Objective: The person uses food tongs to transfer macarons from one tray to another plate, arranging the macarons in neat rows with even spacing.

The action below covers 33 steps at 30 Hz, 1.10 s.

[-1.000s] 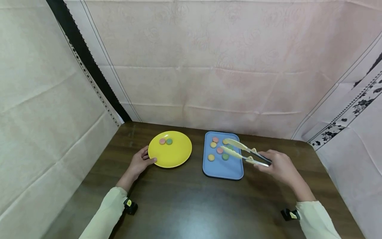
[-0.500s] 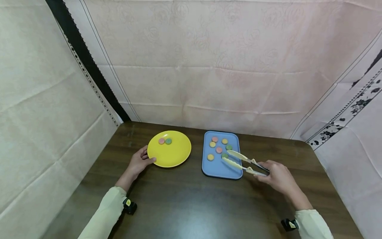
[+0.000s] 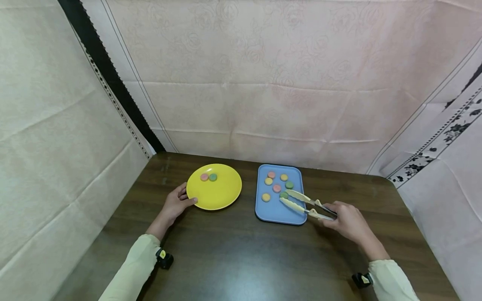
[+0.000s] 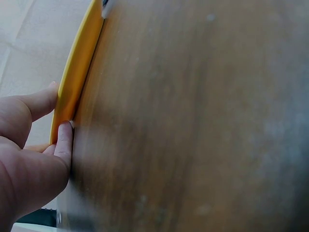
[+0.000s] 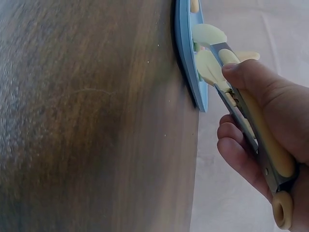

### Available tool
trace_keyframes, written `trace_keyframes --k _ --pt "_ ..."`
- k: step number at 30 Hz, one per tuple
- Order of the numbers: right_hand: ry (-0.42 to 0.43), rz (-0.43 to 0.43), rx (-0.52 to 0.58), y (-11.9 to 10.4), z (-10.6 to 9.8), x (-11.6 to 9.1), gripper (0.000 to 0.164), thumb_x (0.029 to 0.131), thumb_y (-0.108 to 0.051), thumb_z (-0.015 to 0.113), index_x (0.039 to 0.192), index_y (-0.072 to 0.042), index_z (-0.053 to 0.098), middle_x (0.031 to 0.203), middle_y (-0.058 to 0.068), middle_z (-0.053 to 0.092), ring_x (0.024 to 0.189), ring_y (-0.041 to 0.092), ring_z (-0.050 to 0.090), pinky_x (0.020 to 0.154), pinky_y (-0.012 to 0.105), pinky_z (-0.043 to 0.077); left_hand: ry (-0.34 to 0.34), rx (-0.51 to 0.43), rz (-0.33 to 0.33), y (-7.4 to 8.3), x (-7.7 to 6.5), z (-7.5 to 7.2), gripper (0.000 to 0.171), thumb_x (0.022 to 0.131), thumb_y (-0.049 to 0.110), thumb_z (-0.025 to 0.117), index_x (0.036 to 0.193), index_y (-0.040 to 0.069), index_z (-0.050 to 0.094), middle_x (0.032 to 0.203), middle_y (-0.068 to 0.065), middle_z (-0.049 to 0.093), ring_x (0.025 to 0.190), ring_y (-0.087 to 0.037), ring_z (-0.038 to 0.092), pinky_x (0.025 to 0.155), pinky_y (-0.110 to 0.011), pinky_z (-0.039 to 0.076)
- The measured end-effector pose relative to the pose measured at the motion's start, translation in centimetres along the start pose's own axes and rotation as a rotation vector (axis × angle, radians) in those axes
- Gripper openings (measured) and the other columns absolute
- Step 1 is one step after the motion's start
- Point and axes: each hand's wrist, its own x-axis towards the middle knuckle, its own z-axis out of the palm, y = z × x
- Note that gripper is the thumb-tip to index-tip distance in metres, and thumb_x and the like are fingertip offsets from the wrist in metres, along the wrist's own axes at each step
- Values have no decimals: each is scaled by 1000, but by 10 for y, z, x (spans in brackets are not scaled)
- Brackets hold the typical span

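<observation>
In the head view my left hand (image 3: 177,203) holds the left rim of a round yellow plate (image 3: 216,195), thumb on top. The left wrist view shows thumb and fingers pinching the plate's edge (image 4: 77,72). A pink disc (image 3: 204,177) and a green disc (image 3: 213,177), macaron-like, lie on the plate. My right hand (image 3: 348,221) grips a pair of tongs (image 3: 294,205) with cream tips, spread apart over the right side of a blue tray (image 3: 276,214). The upper tip is right at a green disc (image 3: 284,195). Nothing shows between the tips.
More small discs lie on the tray: pink discs (image 3: 276,188), yellow discs (image 3: 265,197) and another green disc (image 3: 289,184). Plate and tray stand near the far edge of a dark wooden table (image 3: 226,251). Pale cloth (image 3: 263,104) hangs behind and on both sides.
The tongs have come back toward me over the tray, from its upper discs to the lower green one, still spread. My left hand stays at the plate.
</observation>
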Motion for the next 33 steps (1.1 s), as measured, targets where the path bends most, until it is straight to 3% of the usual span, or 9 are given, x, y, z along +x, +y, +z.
trace_keyframes --k 18,24,29,33 --pt "30 -49 -8 -2 0 -1 40 85 -29 84 114 -4 77 81 -6 61 66 11 46 57 29 38 10 0 -9 1 0 1 81 96 4 70 160 -6 21 156 -31 37 137 -44 46 87 -21 54" --pt "110 -89 -14 -1 -3 2 42 83 -28 85 115 -1 76 86 2 67 66 12 50 58 32 43 6 -11 -5 -2 3 1 80 96 3 70 160 -6 21 156 -30 37 136 -43 47 86 -19 53" --pt "169 -114 -7 -8 -5 15 45 84 -29 85 116 1 76 90 5 69 66 12 51 58 31 44 12 -24 -2 -22 17 -1 84 96 6 71 161 -2 19 158 -28 36 138 -42 46 86 -17 53" --pt "160 -131 24 -18 -7 32 42 85 -28 85 117 -2 76 90 5 69 66 12 52 57 29 43 29 -6 -2 -38 27 -3 87 96 12 74 163 2 19 159 -25 36 138 -39 46 87 -18 53"
